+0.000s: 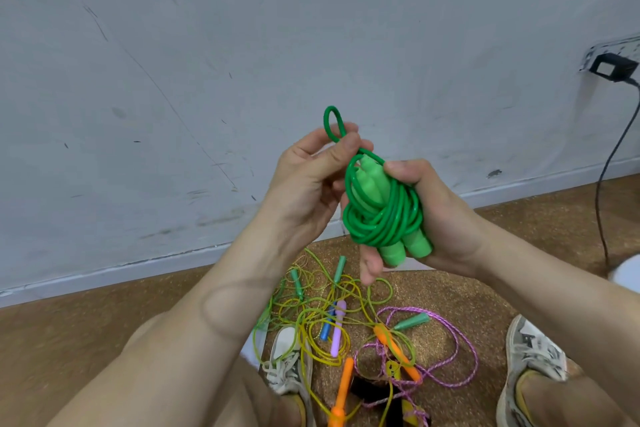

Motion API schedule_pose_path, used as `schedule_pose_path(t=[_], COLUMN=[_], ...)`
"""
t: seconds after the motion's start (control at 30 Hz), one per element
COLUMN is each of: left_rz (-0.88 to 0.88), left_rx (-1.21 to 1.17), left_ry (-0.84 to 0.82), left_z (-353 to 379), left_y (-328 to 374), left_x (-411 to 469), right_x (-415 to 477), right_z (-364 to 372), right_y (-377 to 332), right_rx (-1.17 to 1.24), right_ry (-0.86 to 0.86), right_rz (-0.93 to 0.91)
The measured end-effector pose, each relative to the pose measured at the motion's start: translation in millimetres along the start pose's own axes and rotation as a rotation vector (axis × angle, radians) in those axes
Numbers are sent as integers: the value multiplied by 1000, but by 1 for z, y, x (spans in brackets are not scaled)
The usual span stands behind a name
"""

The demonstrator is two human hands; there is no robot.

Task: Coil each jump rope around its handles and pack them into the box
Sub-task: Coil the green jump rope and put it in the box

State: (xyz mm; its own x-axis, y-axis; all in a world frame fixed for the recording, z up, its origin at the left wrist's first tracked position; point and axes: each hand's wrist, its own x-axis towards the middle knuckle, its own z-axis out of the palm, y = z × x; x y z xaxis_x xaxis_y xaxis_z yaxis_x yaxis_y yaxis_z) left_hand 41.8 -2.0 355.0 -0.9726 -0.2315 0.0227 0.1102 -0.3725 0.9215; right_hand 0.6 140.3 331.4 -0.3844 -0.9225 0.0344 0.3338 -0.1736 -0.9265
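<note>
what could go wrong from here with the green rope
1. The end loop pinched by the left hand is not tucked in; if it slips, the green coil in the right hand may spring loose.
2. The ropes on the floor lie tangled, so pulling out the next one may snag.

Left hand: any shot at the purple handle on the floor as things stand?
Probably not yet. The left hand pinches the end loop of the green jump rope, which the right hand holds. Nothing blocks the way down to the purple handle.
</note>
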Motion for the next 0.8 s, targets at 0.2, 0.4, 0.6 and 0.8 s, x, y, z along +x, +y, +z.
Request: schedule_pose_path(t=[0.2, 0.4, 0.6, 0.8], left_rz=[83, 354, 488, 463], left_rx=[-57, 254, 460, 568], left_ry=[81, 167, 72, -255], left_z=[8, 10, 14, 2], left_y=[3, 0, 5, 23], left_x=[-2, -6, -12, -19], right_x=[1, -1, -3, -4], right_z=[-6, -7, -7, -22], right_y=[-4, -8, -10, -11], right_rx=[2, 168, 350, 256], right_ry=[86, 127, 57, -197], right_rz=[25, 45, 54, 84])
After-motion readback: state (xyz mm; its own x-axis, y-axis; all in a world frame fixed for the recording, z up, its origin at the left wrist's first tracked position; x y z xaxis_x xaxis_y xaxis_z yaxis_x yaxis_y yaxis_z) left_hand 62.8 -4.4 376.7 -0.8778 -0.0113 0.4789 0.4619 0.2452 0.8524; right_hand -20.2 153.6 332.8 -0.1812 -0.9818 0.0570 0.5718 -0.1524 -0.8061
